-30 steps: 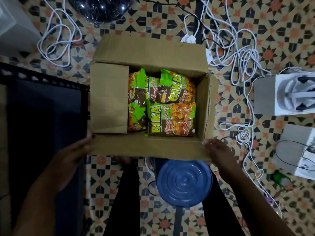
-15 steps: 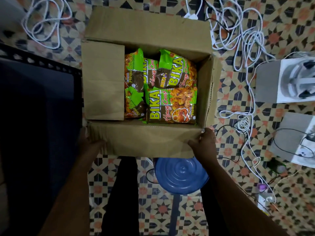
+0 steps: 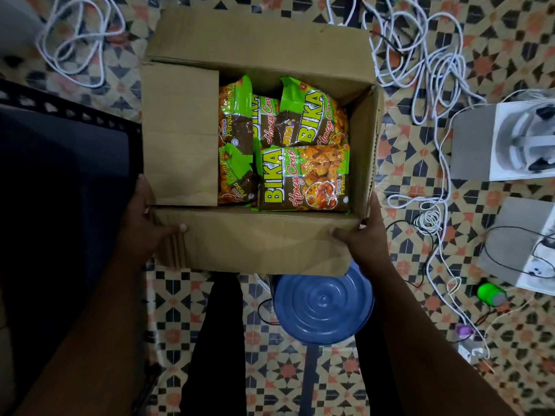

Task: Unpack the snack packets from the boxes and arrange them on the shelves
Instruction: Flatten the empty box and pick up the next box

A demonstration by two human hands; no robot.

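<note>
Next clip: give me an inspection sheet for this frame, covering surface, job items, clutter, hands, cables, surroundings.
Surface: patterned tile floor.
Job items: open cardboard box holding BIKA snack packets.
Clutter: blue round lid, green gadget.
Hands: left hand and right hand grip the box's near corners.
Cables: white cables tangled right; another coil far left.
Surroundings: dark shelf frame left, two white boxes right.
</note>
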